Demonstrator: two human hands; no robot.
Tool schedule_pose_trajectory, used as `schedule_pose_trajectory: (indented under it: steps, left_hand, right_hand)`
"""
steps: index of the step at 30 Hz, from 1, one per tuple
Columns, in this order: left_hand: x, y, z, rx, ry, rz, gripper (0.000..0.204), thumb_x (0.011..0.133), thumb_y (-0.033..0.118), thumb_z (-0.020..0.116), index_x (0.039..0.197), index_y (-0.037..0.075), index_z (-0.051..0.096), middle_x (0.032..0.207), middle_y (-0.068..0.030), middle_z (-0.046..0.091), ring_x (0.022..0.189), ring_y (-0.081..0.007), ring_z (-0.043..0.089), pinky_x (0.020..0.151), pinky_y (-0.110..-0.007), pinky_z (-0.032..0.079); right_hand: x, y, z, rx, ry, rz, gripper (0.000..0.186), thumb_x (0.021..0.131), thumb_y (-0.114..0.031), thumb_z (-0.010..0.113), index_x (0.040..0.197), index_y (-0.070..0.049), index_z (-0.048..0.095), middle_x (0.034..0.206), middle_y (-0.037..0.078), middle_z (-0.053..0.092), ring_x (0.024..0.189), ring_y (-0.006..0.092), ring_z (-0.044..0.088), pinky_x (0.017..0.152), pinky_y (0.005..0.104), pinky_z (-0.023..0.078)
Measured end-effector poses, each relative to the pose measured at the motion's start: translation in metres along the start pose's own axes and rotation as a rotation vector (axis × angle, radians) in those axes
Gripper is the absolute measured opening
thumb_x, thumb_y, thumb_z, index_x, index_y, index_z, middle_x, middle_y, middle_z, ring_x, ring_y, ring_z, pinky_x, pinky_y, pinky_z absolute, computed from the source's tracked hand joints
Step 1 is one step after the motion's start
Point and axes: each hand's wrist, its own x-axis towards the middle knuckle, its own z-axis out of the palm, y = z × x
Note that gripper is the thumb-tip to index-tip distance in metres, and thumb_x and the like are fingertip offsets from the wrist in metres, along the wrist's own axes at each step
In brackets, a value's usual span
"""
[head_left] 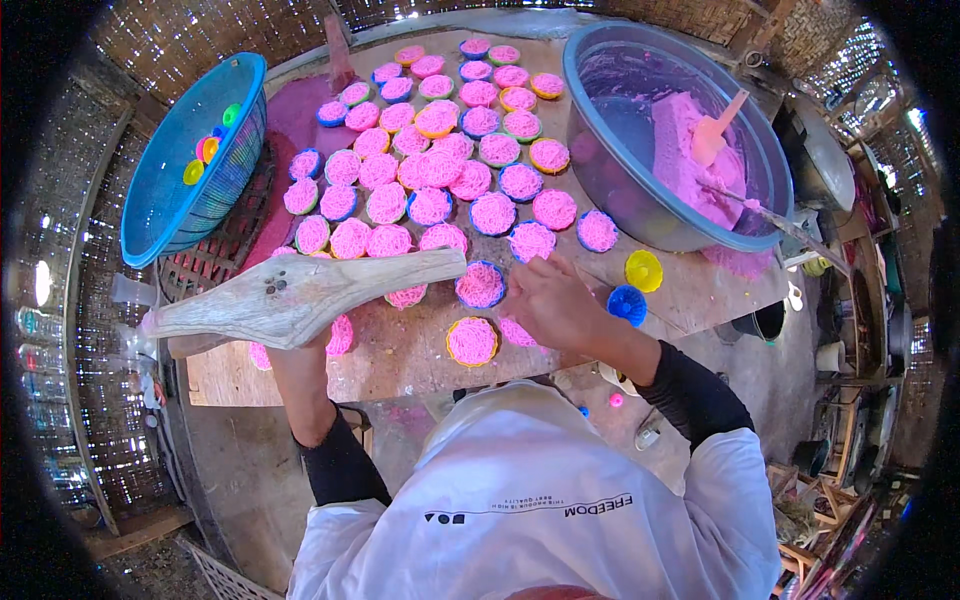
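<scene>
My left hand (pixel 298 352) comes up under a pale wooden press (pixel 290 292) with a long handle pointing right. It grips the press from below, its fingers mostly hidden by the wood. My right hand (pixel 556 302) is over the table with bent fingers, fingertips at the near edge of a small fluted cup of pink strands (pixel 532 240). Other filled cups lie close by: a blue-rimmed one (pixel 480 284) left of the hand and a yellow-rimmed one (pixel 472 341) nearer me. A blue cup (pixel 627 305) and a yellow cup (pixel 643 270) without strands stand to the right.
Rows of filled cups (pixel 437 118) cover the wooden table (pixel 400 372). A large blue-grey tub (pixel 640 215) at the far right holds pink dough (pixel 690 150), a pink scoop (pixel 712 135) and a stick (pixel 780 222). A blue basket (pixel 160 190) with several coloured cups leans at left.
</scene>
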Motion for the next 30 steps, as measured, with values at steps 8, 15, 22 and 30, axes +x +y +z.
schedule_pose_trajectory:
  steps: [8,15,22,30]
  left_hand:
    - [0.000,0.014,0.004,-0.107,0.027,-0.099,0.032,0.072,0.005,0.066,0.102,0.000,0.055,0.095,-0.0073,0.058,0.085,-0.0165,0.053,0.072,-0.029,0.044]
    - [0.000,0.016,-0.003,-0.071,0.053,-0.096,0.036,0.071,0.006,0.067,0.104,-0.001,0.054,0.096,-0.0066,0.057,0.083,-0.0147,0.052,0.070,-0.027,0.044]
    - [-0.002,0.000,-0.021,-0.107,0.111,-0.168,0.042,0.074,0.014,0.068,0.109,0.000,0.052,0.105,-0.0084,0.055,0.097,-0.0187,0.051,0.086,-0.031,0.038]
    - [-0.008,-0.003,-0.040,-0.171,0.168,-0.065,0.042,0.076,0.020,0.069,0.109,0.001,0.052,0.102,-0.0059,0.054,0.087,-0.0152,0.052,0.074,-0.027,0.043]
  right_hand:
    - [0.001,-0.004,-0.009,-0.064,-0.073,0.048,0.011,0.068,-0.020,0.060,0.075,-0.012,0.064,0.080,0.004,0.050,0.087,0.0209,0.049,0.080,0.0390,0.035]
    - [-0.008,0.004,-0.032,0.234,-0.164,0.143,0.029,0.070,-0.018,0.061,0.099,-0.012,0.061,0.099,0.008,0.054,0.103,0.0249,0.048,0.091,0.0433,0.033]
    - [-0.035,-0.001,-0.018,0.135,-0.236,0.131,0.084,0.062,-0.021,0.069,0.134,-0.012,0.027,0.122,0.012,0.045,0.114,0.0302,0.042,0.099,0.0461,0.027]
    - [-0.027,-0.006,-0.013,0.101,-0.315,0.242,0.090,0.060,-0.020,0.068,0.136,-0.011,0.021,0.120,0.013,0.047,0.113,0.0301,0.043,0.101,0.0482,0.023]
